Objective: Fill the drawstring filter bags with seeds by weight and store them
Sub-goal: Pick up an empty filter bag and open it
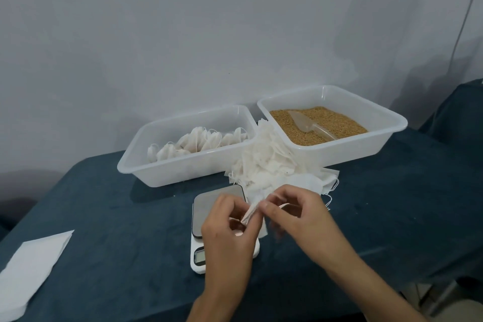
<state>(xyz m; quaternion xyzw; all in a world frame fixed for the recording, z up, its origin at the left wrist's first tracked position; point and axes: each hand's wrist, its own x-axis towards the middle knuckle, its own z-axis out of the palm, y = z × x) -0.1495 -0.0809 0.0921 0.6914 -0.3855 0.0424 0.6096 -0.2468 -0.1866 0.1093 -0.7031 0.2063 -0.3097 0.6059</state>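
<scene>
Over the small digital scale (209, 204), my left hand (230, 230) and my right hand (298, 214) both pinch one empty white filter bag (252, 210) at its mouth. A loose heap of empty filter bags (271, 165) lies just behind the scale. The right white tub (386, 136) holds brown seeds (337, 123) with a clear plastic scoop (311, 125) lying on them. The left white tub (162, 172) holds several filled, tied bags (198, 141). My left hand covers the near part of the scale's platform.
The table (117, 230) wears a dark blue cloth. A white sheet of paper (31, 266) lies at its near left edge. A dark-covered object (460, 110) stands at the far right, against the pale wall.
</scene>
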